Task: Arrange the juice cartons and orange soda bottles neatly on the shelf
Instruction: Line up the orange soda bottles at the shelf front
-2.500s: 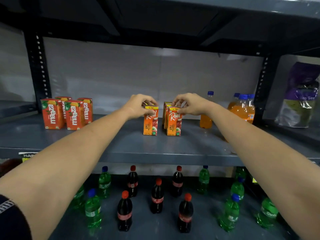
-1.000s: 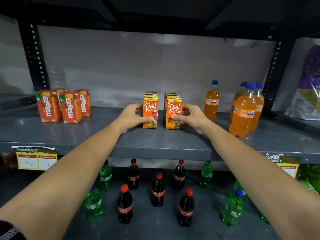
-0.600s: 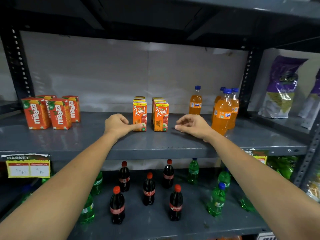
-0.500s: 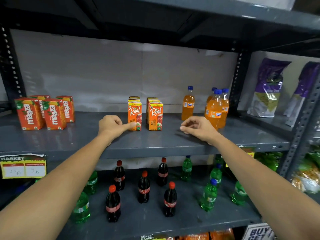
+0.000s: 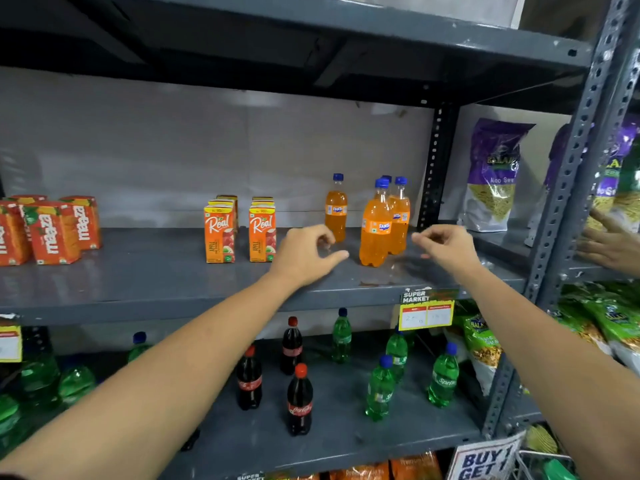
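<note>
- The two rows of orange Real juice cartons (image 5: 239, 233) have been released and left squared mid-shelf; that step is judged done.
- The left hand (image 5: 304, 256) and right hand (image 5: 446, 249), both loosely curled and empty, have been moved to flank four orange Fanta bottles (image 5: 375, 226) (one stands apart).
- Six Real cartons are counted, roughly.
</note>
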Demonstrator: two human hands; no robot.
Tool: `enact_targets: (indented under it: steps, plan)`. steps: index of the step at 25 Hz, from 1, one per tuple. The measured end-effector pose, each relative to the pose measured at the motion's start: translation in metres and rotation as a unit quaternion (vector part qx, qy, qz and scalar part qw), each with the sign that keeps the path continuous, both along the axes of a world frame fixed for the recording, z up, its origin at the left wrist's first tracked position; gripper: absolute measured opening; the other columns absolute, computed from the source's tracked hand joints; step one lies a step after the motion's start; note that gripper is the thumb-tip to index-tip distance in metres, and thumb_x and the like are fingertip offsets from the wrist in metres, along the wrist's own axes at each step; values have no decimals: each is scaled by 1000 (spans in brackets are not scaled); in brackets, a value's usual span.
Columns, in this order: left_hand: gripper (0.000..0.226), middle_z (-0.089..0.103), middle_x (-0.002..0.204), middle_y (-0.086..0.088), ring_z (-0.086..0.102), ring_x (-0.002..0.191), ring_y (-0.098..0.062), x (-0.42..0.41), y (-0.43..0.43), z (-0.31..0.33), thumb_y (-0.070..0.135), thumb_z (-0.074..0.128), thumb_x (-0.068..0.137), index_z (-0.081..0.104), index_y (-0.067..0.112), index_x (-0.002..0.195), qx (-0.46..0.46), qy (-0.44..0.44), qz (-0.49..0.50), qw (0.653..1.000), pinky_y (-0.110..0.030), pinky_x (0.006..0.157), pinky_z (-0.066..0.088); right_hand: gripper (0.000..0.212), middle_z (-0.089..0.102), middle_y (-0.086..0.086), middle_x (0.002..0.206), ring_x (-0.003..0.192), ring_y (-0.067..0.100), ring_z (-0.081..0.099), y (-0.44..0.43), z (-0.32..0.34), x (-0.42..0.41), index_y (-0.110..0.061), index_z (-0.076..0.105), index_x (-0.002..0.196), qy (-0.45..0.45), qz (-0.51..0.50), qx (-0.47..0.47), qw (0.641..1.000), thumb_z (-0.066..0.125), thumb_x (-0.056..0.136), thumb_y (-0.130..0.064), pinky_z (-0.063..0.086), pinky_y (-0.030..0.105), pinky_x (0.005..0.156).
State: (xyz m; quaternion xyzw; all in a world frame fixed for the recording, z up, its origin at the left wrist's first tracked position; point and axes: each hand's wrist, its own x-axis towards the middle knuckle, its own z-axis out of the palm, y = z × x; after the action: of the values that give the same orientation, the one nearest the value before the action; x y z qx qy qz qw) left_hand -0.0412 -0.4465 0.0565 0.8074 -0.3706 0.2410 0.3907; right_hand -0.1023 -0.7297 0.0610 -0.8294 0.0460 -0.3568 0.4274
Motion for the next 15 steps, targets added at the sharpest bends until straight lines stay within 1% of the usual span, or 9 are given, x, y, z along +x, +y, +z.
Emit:
enact_targets:
  steps: [1,2,4,6,7,10,12,13,15]
  plan:
    - [45,70,102,-1,63,94,-12,2,-26,2,49,74,72,64,19,104,-8,16,-4,1000,-34,85,54,14,73,8,83,79,25,70,-13,4,8,-19,72,79,-18,-11,26,999,73,77,-33,60,41,74]
    - [59,67,113,-4,61,102,-14,4,-44,3,52,75,69,59,19,115,-23,41,-7,999,-34,88,52,23,73,7,91,85,24,69,-20,7,16,-18,71,88,-25,-11,48,998,74,75,-37,59,41,77]
    - [77,59,129,-5,56,116,-20,9,-77,4,56,78,64,49,23,128,-54,80,-6,995,-39,94,49,51,67,2,106,98,21,64,-34,13,36,-16,63,111,9,9,60,998,76,71,-45,56,41,85]
    - [82,56,134,-3,51,122,-21,18,-97,0,52,80,64,43,25,132,-87,91,4,992,-42,98,47,73,59,2,117,108,20,58,-41,18,56,-15,49,129,68,56,51,995,76,69,-46,52,43,91]
    - [81,56,133,-2,51,122,-19,21,-101,-3,49,80,65,42,26,132,-103,95,3,990,-38,97,47,76,58,3,121,111,21,57,-42,19,64,-15,46,132,91,93,54,990,77,70,-43,51,45,93]
    - [78,58,122,6,55,111,-12,35,-104,-5,42,82,66,44,26,132,-121,120,-6,985,-23,84,48,64,60,5,124,112,23,59,-48,25,88,-20,47,126,148,203,60,966,79,72,-31,52,47,93]
    - [75,55,108,17,56,98,-6,46,-97,-2,36,83,66,45,29,129,-129,157,-26,979,-14,72,47,56,62,4,120,110,23,61,-53,26,100,-22,49,125,165,259,61,950,76,76,-23,54,42,89]
    - [74,52,105,20,57,93,-3,51,-95,0,33,83,66,44,31,129,-134,182,-37,973,-13,68,47,54,63,3,118,109,21,62,-57,24,105,-22,50,124,165,284,72,942,75,77,-19,55,37,84]
    - [68,53,103,21,58,89,2,65,-91,4,26,83,68,45,36,124,-146,227,-57,961,-15,68,49,52,69,0,110,102,17,66,-65,17,113,-22,53,122,149,325,125,926,74,76,-13,57,29,74]
